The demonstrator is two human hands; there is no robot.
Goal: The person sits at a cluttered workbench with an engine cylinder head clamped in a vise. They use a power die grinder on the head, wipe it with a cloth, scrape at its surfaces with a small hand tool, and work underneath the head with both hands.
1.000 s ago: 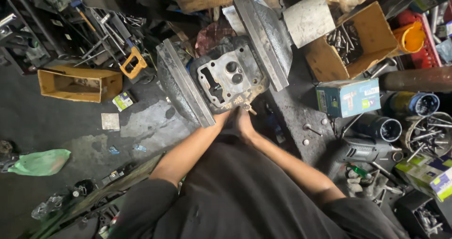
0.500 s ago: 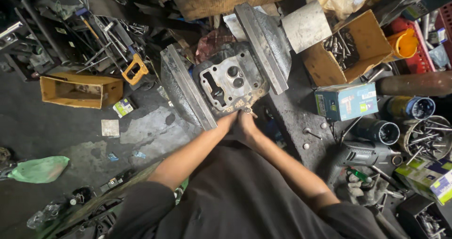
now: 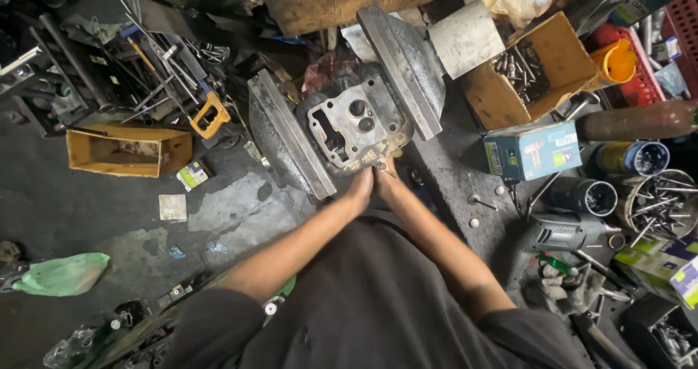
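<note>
Cylinder head (image 3: 356,125), grey cast metal with round ports on its upper face, sits between two angled steel beams (image 3: 287,142) on the dark workshop floor (image 3: 80,209), directly ahead of the person. Left hand (image 3: 359,189) and right hand (image 3: 387,183) are pressed side by side against its near edge. Fingers are bunched at a small fitting there; how far they curl, and whether they pinch anything, cannot be told from the head view.

Risks, as judgement: the casting looks heavy and is only wedged between the beams, so a hard push from both hands could rock it or slide it off its seat. Fingertips lie close to the gap at the beam, a pinch point if the piece shifts. Loose bolts (image 3: 474,199) lie just to the right; one could roll underfoot. Any small part freed at the edge could be lost in the clutter.

Against the earlier frames: hands hold the same spot on the near edge. The casting, beams, cardboard box of bolts (image 3: 534,67) and blue carton (image 3: 534,149) keep their places; only the camera angle drifts slightly.
</note>
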